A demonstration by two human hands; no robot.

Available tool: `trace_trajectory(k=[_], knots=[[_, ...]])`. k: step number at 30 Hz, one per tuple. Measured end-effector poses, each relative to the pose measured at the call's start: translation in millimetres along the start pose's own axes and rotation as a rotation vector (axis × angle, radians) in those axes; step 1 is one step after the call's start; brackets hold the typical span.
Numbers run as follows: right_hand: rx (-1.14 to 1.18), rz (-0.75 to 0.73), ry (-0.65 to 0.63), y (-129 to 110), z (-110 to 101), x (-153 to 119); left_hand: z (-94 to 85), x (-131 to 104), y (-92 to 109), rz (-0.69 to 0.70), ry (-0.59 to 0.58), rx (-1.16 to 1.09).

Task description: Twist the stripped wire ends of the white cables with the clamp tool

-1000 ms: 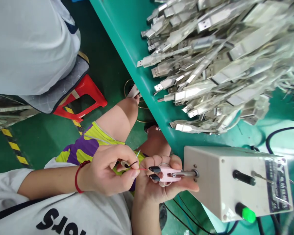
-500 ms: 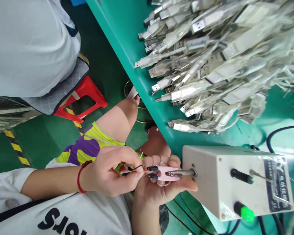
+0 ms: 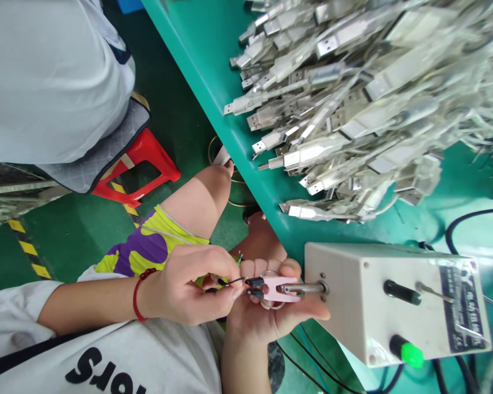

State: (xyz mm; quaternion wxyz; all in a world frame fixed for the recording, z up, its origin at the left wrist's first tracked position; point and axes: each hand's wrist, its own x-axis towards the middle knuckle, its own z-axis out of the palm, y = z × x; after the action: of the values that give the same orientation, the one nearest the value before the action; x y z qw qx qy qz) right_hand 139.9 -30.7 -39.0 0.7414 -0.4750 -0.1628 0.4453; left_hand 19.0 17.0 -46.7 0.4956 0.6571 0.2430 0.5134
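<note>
Several wires [image 3: 231, 282], pinched in the left hand [image 3: 201, 284], lie at the clip [image 3: 280, 289], where a slack pinch could misplace them, while the right hand [image 3: 259, 327], cupped about it, grip unclear, could jog the box's [image 3: 339, 312] rod.

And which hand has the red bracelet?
The left hand, the one pinching thin wires: the red bracelet circles its wrist. The right hand, behind the pink clip, shows none.
</note>
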Motion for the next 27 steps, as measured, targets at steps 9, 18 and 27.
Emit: trace_trajectory(k=[9,18,27], knots=[[0.012,0.069,-0.080,1,-6,-4,1.0,-4,-2,0.012,0.016,-0.038],[-0.007,0.183,0.057,27,-43,-32,0.0,-8,-1,0.027,0.046,-0.058],[0.033,0.187,0.040,31,-36,-43,-6.7,-12,8,0.003,0.052,-0.084]])
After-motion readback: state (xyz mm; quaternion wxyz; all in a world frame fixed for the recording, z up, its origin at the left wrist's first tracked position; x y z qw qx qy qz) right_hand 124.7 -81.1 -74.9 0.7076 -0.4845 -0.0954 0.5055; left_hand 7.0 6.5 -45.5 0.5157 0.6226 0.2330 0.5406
